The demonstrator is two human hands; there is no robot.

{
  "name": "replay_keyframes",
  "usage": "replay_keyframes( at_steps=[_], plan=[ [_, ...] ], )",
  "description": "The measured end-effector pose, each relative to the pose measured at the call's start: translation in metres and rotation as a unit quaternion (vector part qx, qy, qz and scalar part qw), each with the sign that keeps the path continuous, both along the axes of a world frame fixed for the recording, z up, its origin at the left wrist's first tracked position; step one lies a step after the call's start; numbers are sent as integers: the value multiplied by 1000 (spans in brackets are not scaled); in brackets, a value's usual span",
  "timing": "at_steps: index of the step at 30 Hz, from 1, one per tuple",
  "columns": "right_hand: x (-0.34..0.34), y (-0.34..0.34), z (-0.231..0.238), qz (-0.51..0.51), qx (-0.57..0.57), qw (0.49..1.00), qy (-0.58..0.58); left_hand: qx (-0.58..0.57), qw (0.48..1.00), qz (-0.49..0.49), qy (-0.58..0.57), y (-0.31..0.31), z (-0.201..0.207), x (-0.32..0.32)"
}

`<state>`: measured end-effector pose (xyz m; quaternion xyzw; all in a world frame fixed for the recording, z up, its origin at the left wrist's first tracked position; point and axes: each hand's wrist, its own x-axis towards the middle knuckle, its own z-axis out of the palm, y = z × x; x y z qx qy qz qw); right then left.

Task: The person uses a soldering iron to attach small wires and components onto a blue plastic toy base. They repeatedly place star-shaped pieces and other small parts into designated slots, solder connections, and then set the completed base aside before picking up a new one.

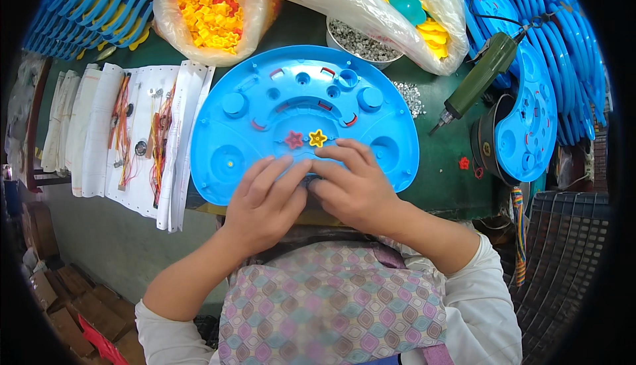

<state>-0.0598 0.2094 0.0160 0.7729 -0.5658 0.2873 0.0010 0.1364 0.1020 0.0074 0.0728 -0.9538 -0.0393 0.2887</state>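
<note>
A rounded blue plastic panel point(214, 141) lies in front of me, its moulded wells and posts facing up. Side by side near its middle sit a pinkish-red star-shaped piece point(293, 140) and a yellow star-shaped piece point(318, 138). My left hand point(266, 199) and my right hand point(354, 185) meet over the panel's near edge, just below the stars. Their fingertips are closed together around something small and dark, mostly hidden by the fingers. Some of my right fingers reach close to the yellow star.
Behind the panel stand a bag of yellow and red pieces point(211, 17) and a bowl of small metal parts point(363, 39). A green electric screwdriver point(482, 73) hangs at right, near stacked blue panels point(563, 53). Wired parts on white sheets point(142, 133) lie at left.
</note>
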Motion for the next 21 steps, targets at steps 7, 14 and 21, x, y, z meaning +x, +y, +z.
replay_keyframes(
  at_steps=[7,14,21],
  plan=[
    [-44,-20,17,-62,122,970,-200,299,952,18,60,-19,22,-6],
    [-56,-48,-7,-23,81,994,-70,383,923,27,-4,-35,11,-28],
    [-55,-46,-4,-30,122,990,-68,405,913,44,9,-35,15,-28]
  ],
)
